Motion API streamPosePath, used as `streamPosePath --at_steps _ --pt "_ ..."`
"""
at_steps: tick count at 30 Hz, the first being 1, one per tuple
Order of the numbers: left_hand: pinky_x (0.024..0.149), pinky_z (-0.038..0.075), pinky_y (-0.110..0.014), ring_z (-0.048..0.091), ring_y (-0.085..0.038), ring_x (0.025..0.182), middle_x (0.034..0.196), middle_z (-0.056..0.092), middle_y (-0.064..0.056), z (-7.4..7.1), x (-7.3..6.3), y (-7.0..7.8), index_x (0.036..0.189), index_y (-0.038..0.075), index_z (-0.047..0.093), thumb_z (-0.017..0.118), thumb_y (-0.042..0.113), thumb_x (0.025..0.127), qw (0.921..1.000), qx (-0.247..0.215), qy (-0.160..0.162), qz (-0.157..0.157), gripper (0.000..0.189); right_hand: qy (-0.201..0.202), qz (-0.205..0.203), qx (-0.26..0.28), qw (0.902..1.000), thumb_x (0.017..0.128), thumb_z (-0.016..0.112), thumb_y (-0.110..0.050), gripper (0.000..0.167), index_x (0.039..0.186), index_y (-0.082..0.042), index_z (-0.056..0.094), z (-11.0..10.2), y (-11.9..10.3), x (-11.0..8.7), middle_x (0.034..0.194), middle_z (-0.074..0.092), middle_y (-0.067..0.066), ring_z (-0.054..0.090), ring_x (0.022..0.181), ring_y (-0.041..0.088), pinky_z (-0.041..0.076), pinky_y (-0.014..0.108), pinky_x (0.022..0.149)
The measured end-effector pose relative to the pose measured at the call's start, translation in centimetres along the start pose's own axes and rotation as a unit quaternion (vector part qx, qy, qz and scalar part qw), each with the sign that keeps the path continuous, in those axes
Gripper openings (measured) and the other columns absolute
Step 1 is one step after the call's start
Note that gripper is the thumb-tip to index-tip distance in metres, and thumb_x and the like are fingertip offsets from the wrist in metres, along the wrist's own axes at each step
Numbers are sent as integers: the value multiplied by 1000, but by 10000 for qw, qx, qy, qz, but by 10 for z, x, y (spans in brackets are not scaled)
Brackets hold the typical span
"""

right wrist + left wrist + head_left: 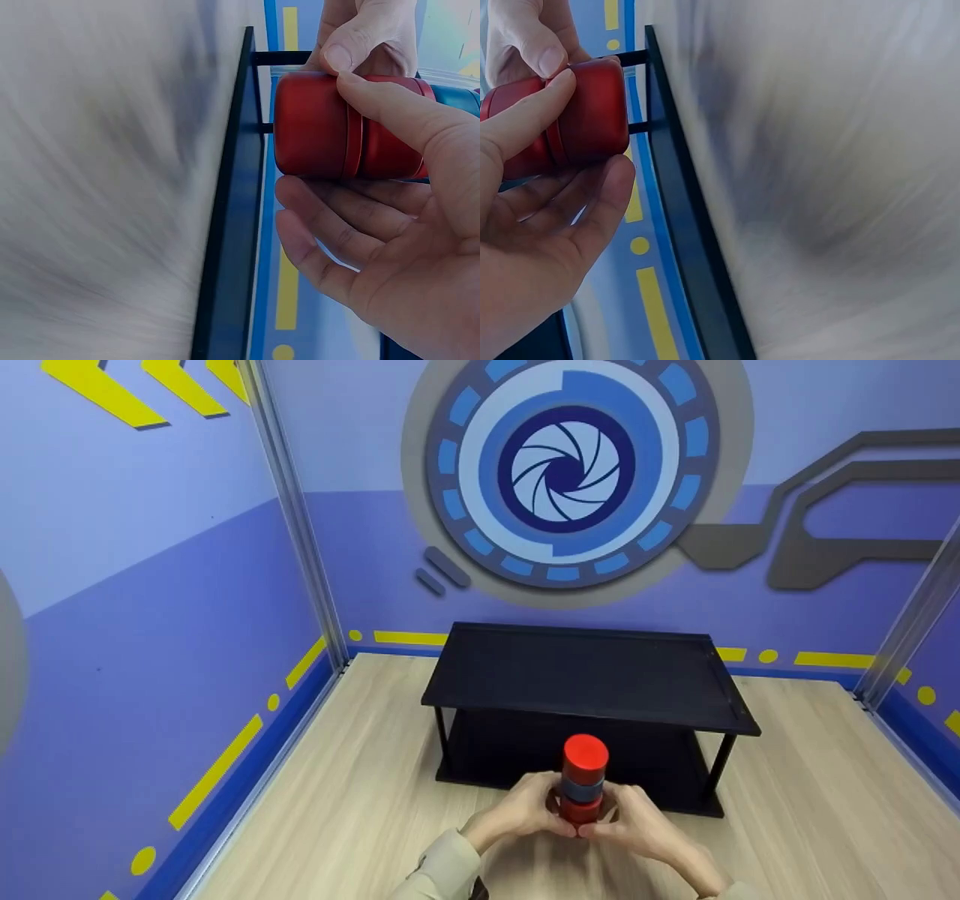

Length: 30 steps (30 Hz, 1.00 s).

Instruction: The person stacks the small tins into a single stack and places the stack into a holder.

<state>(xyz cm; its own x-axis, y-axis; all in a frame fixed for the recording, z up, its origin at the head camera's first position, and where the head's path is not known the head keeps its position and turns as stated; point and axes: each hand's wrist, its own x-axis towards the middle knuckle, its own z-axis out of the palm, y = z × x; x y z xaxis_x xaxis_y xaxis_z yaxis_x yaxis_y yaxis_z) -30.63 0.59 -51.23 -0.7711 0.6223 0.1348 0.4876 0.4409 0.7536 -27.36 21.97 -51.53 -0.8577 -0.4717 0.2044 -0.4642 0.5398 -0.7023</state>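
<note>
Both hands hold a red cylindrical canister (586,765) upright in front of a black two-tier rack (585,667). A dark blue-grey band circles its middle, and its flat red top faces up. My left hand (529,806) grips the lower part from the left, thumb across the front. From the right, my right hand (637,821) grips the same lower part, and the thumbs meet. In the left wrist view the canister's red base (596,112) shows a seam. The right wrist view has the red base (311,127) raised off the table, with fingers curved behind it.
The rack stands on a light wood table (375,735), its lower shelf (502,742) partly hidden by the top one. Printed blue panels (360,555) close in the back and sides, with metal corner posts (300,510) between them.
</note>
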Motion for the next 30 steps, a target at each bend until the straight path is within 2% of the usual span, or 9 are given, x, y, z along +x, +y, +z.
streamPosePath --at_steps 9,17,23,30 --pt "67 48 -14 65 -17 81 91 65 3 -19 6 13 108 10 66 86 12 66 9998 159 -6 83 46 -105 -47 23 9999 78 78 -33 41 109 -9 65 -20 -13 9 86 70 2 63 69 3 52 22 60" --pt "70 50 -13 60 0 77 98 67 1 -38 9 27 112 12 65 86 17 70 9994 249 -41 228 47 -104 -170 -38 9998 78 79 -29 38 107 -9 65 -36 -27 18 84 70 2 63 68 3 53 23 61" --pt "71 50 -14 60 3 77 98 68 1 -51 11 38 112 13 65 85 20 72 9986 329 -70 400 46 -163 -266 8 9995 80 78 -32 41 112 -11 64 -49 -39 25 91 71 4 66 72 6 54 23 64" --pt "71 51 -14 62 1 76 96 70 -1 -65 14 49 111 12 65 85 21 72 9986 269 -72 444 45 -311 -182 46 9993 80 77 -32 43 115 -10 63 -63 -52 32 93 71 5 66 73 7 54 23 65"
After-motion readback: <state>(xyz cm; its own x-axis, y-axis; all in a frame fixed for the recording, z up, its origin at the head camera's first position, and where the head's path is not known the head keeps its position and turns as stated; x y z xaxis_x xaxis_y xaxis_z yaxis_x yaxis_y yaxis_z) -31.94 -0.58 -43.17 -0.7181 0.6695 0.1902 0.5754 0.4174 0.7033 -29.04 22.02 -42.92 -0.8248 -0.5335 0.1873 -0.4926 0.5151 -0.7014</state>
